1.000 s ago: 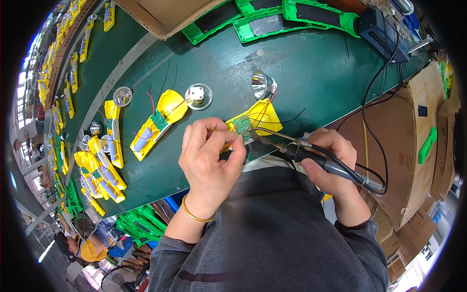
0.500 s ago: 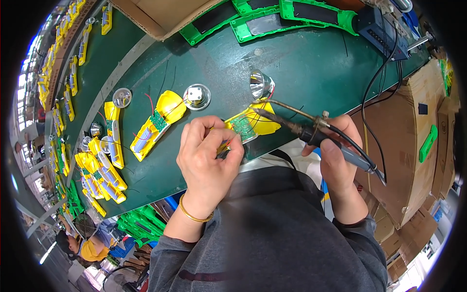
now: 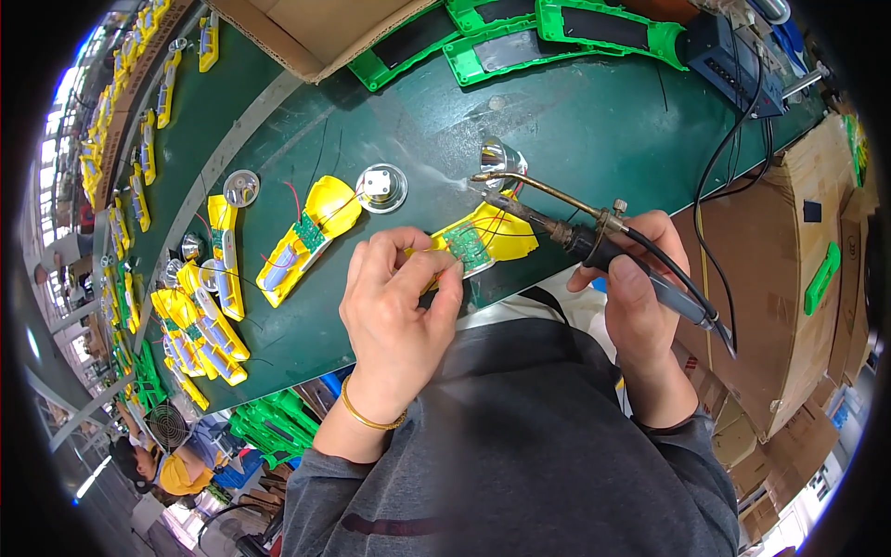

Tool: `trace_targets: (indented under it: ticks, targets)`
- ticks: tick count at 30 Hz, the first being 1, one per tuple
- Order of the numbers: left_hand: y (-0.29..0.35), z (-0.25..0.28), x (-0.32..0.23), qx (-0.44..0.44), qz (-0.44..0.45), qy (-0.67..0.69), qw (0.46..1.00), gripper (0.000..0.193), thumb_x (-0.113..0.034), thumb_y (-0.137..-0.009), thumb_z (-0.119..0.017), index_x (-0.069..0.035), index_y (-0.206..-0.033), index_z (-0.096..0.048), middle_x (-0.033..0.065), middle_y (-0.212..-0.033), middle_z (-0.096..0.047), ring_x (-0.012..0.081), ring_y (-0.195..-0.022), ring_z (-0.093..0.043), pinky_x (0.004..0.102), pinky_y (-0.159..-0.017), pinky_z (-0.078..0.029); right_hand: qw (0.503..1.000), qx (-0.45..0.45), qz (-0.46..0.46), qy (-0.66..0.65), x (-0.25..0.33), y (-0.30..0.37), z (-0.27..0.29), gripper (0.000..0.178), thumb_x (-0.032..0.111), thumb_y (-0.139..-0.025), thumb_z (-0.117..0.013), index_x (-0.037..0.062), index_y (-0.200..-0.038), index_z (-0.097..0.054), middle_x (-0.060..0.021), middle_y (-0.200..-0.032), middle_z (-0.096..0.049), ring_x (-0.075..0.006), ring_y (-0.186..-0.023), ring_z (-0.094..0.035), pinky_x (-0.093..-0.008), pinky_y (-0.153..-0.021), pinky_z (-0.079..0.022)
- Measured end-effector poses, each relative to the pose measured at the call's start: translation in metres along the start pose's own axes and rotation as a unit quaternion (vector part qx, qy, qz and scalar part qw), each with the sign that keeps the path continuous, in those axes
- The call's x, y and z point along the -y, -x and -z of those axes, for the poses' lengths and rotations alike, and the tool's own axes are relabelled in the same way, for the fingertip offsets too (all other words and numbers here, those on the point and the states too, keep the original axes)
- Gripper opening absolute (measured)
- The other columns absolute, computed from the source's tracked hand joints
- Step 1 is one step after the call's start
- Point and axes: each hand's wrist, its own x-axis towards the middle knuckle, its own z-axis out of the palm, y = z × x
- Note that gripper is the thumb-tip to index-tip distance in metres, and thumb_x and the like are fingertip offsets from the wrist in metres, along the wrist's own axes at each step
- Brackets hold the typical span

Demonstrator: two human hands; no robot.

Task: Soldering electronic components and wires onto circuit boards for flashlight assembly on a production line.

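My right hand (image 3: 645, 288) grips a soldering iron (image 3: 585, 246) with a thin metal feed tube (image 3: 548, 190) clamped along it. Its tip is raised over the far side of a yellow flashlight housing (image 3: 506, 239), with faint smoke beside it. A green circuit board (image 3: 469, 243) with thin red and black wires lies in this housing. My left hand (image 3: 399, 292) is closed in a pinch on the housing's left end, and its fingers hide what lies beneath them. Just beyond the housing rests a shiny reflector cup (image 3: 501, 162), wired to it.
Another opened yellow housing (image 3: 306, 241) with a wired reflector (image 3: 381, 188) lies left, and several more (image 3: 200, 334) are heaped beyond. Green shells (image 3: 501, 46) and a cardboard box (image 3: 306, 46) stand at the back. A blue control unit (image 3: 719, 65) sits back right, its black cable trailing down.
The soldering iron's tip has lifted away from the board, up and to the left, and smoke now drifts near it. My left hand keeps its pinch on the housing.
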Motion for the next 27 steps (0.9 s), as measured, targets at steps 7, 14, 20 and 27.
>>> trace_targets:
  ticks: [7,14,20,27]
  targets:
    - [0.001,0.009,0.003,-0.023,0.093,0.128,0.987,0.018,-0.004,-0.071,-0.072,-0.002,-0.084,-0.060,0.0108,-0.088,-0.062,0.0252,-0.073,-0.058,0.0327,-0.065,-0.047,0.998,0.024,-0.010,-0.062,0.002,0.001,0.006,0.022,0.008,-0.082,-0.063,-0.0001,-0.094,-0.047,-0.0095,-0.082,-0.058,-0.0162,-0.071,-0.063,-0.0284,-0.067,-0.052]
    - [-0.004,0.000,0.011,-0.028,-0.055,0.036,0.997,0.016,0.000,-0.070,-0.071,-0.002,-0.084,-0.063,0.0089,-0.088,-0.061,0.0183,-0.074,-0.057,0.0269,-0.059,-0.043,0.998,0.031,-0.005,-0.059,0.003,0.001,0.005,0.023,0.010,-0.082,-0.064,-0.0001,-0.095,-0.047,-0.0096,-0.082,-0.059,-0.0157,-0.072,-0.062,-0.0282,-0.068,-0.051]
    - [-0.006,-0.002,0.007,-0.052,-0.122,-0.043,0.990,0.017,0.000,-0.065,-0.071,-0.004,-0.080,-0.064,0.0059,-0.087,-0.060,0.0220,-0.069,-0.054,0.0317,-0.061,-0.045,0.999,0.025,-0.010,-0.046,0.004,0.002,0.004,0.024,0.011,-0.082,-0.065,-0.0002,-0.095,-0.048,-0.0094,-0.082,-0.058,-0.0157,-0.072,-0.062,-0.0281,-0.067,-0.051]
    - [0.000,-0.005,0.009,-0.056,-0.109,0.001,0.992,0.018,0.002,-0.067,-0.072,-0.003,-0.081,-0.063,0.0091,-0.088,-0.060,0.0219,-0.072,-0.056,0.0289,-0.060,-0.045,1.000,-0.008,-0.003,0.001,0.001,0.001,0.000,0.034,0.026,-0.081,-0.063,0.0005,-0.094,-0.045,-0.0143,-0.086,-0.060,-0.0198,-0.062,-0.062,-0.0293,-0.059,-0.053]
